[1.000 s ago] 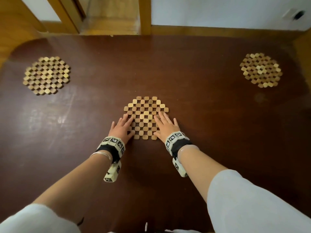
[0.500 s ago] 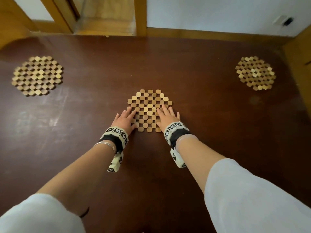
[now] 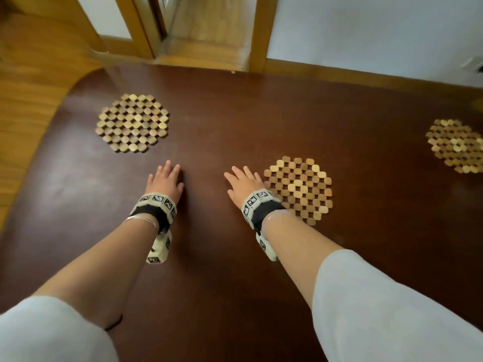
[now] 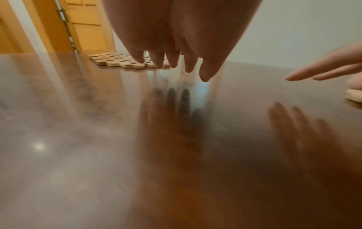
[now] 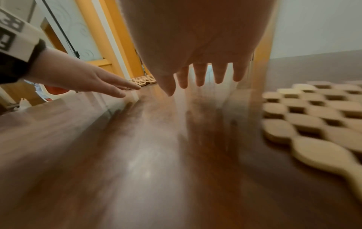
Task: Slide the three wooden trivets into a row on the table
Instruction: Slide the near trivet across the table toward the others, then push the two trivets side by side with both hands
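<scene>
we see three wooden trivets lying flat on the dark brown bench (image 3: 235,296). the left trivet (image 3: 132,123) sits far left, the middle trivet (image 3: 300,188) lies nearer to us and right of centre, and the right trivet (image 3: 456,145) is cut by the right edge of the head view. they are well apart and form no straight row. our left hand (image 3: 164,182) is over bare bench between the left and middle trivets, its grip apart, fingers straight, holding nothing. our right hand (image 3: 244,184) is just beside the middle trivet's left edge, fingers spread and straight, grip apart and empty. both wrist views are blurred.
</scene>
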